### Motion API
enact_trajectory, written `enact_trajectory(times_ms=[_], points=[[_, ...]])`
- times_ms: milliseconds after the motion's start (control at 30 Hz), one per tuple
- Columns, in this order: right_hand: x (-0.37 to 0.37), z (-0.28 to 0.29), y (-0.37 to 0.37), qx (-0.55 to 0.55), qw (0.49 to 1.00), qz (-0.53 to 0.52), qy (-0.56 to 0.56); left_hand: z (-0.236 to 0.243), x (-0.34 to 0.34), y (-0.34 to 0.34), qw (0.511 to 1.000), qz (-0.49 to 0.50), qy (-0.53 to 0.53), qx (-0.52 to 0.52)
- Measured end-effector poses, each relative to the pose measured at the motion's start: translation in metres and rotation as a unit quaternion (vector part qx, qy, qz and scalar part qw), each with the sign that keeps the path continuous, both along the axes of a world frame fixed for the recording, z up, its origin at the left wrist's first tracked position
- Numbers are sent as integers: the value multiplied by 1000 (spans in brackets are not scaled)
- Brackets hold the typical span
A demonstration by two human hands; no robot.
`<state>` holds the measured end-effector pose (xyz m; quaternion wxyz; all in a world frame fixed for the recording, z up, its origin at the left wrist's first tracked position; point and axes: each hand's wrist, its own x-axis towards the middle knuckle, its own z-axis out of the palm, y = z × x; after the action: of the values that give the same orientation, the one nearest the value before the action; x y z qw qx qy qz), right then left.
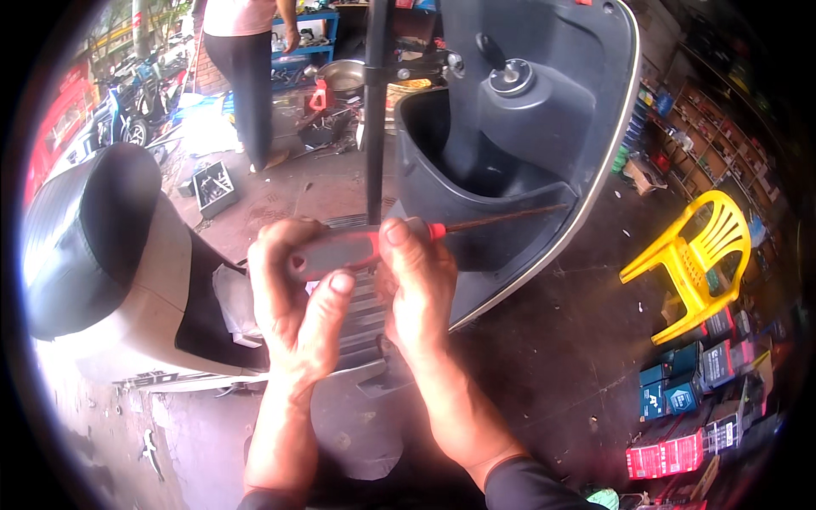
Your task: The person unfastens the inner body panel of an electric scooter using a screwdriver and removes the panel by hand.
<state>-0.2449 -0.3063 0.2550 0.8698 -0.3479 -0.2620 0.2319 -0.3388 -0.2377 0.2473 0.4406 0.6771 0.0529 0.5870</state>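
daylight glares from the upper left, the right dims, fisheye edges bend.

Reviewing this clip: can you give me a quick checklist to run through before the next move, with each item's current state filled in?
1. Right hand holding the screwdriver near its red collar: ok.
2. Left hand at the rear end of the handle: ok.
3. Shaft pointing away from both hands: ok, it points right.
4. Tip touching the scooter's front panel: cannot tell; they overlap in this view.
5. Other person apart from the screwdriver: ok, standing beyond the scooter.
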Motion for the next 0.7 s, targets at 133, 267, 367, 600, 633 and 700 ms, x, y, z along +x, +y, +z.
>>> enact_trajectory(times_ms=[133,267,367,600,633,700], points=[[7,-9,-4,-100,993,47,-26,9,-3,-1,997,10,17,-72],[14,-17,-9,29,991,101,-84,14,-8,-2,988,12,97,-120],[13,-18,-2,47,990,100,-92,0,1,2,999,-10,36,-22],[11,-15,1,-77,995,-24,-52,4,-3,0,998,-15,41,-35],[14,-20,1,-31,996,1,-86,7,-6,-1,998,-13,40,-36],[12,-24,2,89,992,71,-50,11,-8,-3,990,-35,91,-106]])
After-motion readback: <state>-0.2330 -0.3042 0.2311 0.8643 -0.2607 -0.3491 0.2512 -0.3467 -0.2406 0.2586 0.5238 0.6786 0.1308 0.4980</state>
